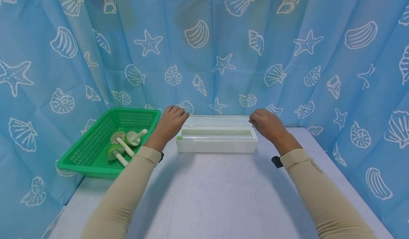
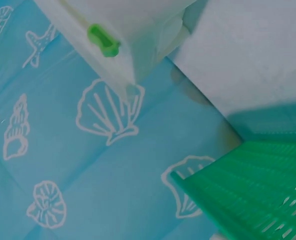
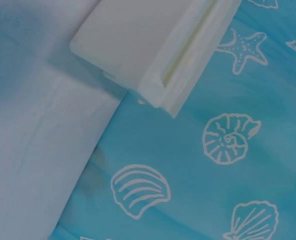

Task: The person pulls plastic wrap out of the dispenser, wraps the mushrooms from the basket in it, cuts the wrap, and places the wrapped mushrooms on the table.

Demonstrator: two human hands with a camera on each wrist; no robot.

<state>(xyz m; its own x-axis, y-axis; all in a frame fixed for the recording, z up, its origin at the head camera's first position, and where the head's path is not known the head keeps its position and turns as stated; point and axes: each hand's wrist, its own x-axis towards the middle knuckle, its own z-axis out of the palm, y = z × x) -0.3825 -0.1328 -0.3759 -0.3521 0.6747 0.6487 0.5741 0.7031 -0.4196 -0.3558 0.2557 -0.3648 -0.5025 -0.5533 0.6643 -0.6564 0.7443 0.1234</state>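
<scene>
As left hand (image 1: 171, 124) pinches the lid (image 1: 219, 120), right hand (image 1: 268, 124) mirrors it.

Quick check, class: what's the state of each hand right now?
Left hand: closed, apparently holding the clear lid at its left end.
Right hand: closed, holding the clear lid at its right end.

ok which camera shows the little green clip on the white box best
The left wrist view: the green clip appears large and close there. The head view shows it small, at the left end of the white box; the right wrist view doesn't show it.
</scene>
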